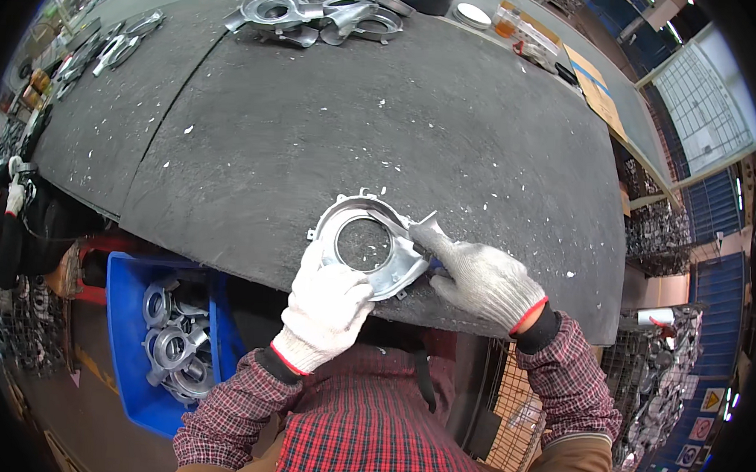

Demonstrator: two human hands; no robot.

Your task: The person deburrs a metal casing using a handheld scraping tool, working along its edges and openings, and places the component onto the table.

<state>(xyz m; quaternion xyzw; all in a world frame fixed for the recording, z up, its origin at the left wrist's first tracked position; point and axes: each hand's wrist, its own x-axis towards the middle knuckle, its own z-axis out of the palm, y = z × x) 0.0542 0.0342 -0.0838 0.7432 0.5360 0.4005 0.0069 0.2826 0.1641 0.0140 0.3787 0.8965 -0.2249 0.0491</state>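
Note:
A silvery ring-shaped metal casting [382, 281] with a large round opening and small lugs on its rim rests at the near edge of the dark table. My left hand [327, 306], in a white knit glove with a red cuff, is closed on its near left rim. At the casting's right side, my right hand [487, 280], gloved alike, has its fingers curled around a grey metal piece [427, 227] with an angled tip. Whether that piece belongs to the casting or is separate, I cannot tell. The fingers partly hide it.
Several similar castings [274, 10] lie at the table's far edge, others [118, 47] at far left. A blue bin [120, 342] below left holds more. White chips dot the dark tabletop [298, 129]. Cardboard [595, 89] lies far right. Another person's gloved hand [15, 196] shows at left.

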